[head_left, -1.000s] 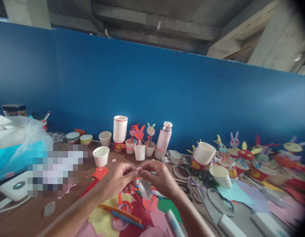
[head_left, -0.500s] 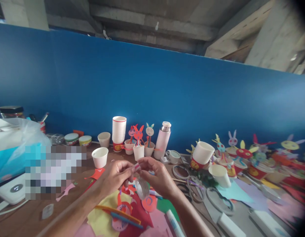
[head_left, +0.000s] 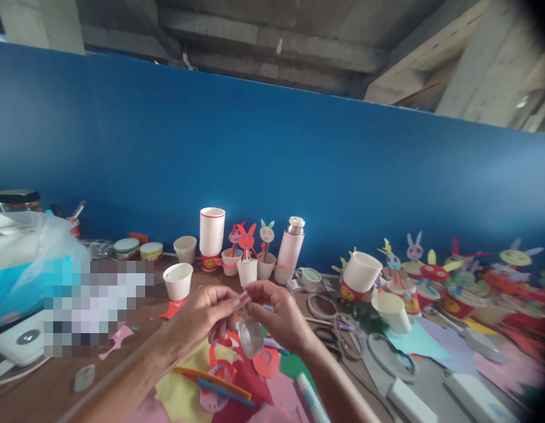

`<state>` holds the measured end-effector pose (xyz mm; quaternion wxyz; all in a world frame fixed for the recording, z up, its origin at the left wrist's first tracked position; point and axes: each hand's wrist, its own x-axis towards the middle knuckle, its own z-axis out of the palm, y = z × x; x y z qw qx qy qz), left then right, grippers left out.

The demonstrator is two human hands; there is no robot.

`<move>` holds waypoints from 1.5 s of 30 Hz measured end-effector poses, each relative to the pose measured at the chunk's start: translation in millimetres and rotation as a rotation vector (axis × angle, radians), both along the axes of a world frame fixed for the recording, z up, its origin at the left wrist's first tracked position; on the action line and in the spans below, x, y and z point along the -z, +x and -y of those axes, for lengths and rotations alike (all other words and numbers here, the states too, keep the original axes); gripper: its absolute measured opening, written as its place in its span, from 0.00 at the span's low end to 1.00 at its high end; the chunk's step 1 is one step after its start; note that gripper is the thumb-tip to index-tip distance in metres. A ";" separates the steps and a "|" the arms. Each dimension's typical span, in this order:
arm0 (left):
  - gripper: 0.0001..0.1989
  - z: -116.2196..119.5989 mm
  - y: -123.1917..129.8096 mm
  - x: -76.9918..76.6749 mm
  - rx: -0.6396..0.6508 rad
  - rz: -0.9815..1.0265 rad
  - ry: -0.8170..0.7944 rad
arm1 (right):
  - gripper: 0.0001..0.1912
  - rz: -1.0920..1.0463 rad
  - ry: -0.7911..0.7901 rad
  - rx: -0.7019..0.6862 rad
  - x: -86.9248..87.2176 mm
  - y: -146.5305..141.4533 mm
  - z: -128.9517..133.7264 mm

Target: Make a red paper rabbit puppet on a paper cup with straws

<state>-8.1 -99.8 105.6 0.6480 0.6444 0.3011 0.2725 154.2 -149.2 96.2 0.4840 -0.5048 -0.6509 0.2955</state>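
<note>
My two hands meet above the middle of the table, fingers closed together. My left hand (head_left: 217,311) pinches a small pink-and-white piece (head_left: 242,299) at its thumb tip. The curled fingertips of my right hand (head_left: 275,308) close in on the same piece from the other side. A roll of clear tape (head_left: 250,339) hangs just under the fingers; which hand supports it I cannot tell. Beneath lie a yellow sheet (head_left: 171,385), a red paper disc with a purple curl (head_left: 266,362), a drawn paper face (head_left: 215,400), and orange (head_left: 228,385) and blue (head_left: 224,392) sticks.
A stack of paper cups (head_left: 212,232), rabbit-faced cups (head_left: 247,272) and a pink thermos (head_left: 290,252) stand along the blue partition (head_left: 255,147). To the right are scissors (head_left: 329,341), loose cups (head_left: 392,312) and more cup figures. A white tube (head_left: 312,396) lies in front; a plastic bag (head_left: 47,241) stands left.
Both hands stay nearly in place around the small piece. The tape roll has shifted slightly left and turned a little. The view has moved slightly.
</note>
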 end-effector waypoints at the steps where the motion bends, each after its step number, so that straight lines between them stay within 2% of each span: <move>1: 0.15 -0.1 -0.4 -0.1 0.011 0.007 -0.019 | 0.11 0.007 -0.004 -0.002 -0.5 0.2 0.3; 7: 0.15 -4.6 -3.7 -1.2 0.097 0.008 -0.167 | 0.09 0.037 -0.004 -0.045 -2.2 2.0 1.5; 13: 0.13 -10.2 -5.1 3.6 0.260 0.057 -0.332 | 0.11 0.027 0.020 -0.148 -3.8 3.4 4.5; 18: 0.12 -12.1 -4.5 11.9 0.396 0.114 -0.392 | 0.10 0.108 0.087 -0.169 -7.8 6.9 8.2; 25: 0.14 -10.9 -5.2 19.9 0.465 0.105 -0.434 | 0.05 0.174 0.212 -0.220 -12.9 7.3 10.9; 28: 0.15 -9.6 -4.0 18.5 0.456 0.084 -0.409 | 0.04 0.181 0.247 -0.203 -12.8 7.7 10.6; 32: 0.18 -4.1 -2.4 9.0 0.399 0.018 -0.327 | 0.04 0.238 0.271 -0.155 -12.1 10.0 9.4; 37: 0.20 3.9 -2.8 -3.3 0.193 -0.025 -0.098 | 0.04 0.303 0.228 -0.016 -11.8 12.4 8.6; 41: 0.15 6.3 -1.4 -1.7 0.108 -0.011 0.017 | 0.05 0.323 0.173 0.029 -13.0 11.1 9.1; 45: 0.13 7.6 1.4 2.3 0.089 -0.046 0.104 | 0.05 0.326 0.157 0.039 -12.6 7.7 8.7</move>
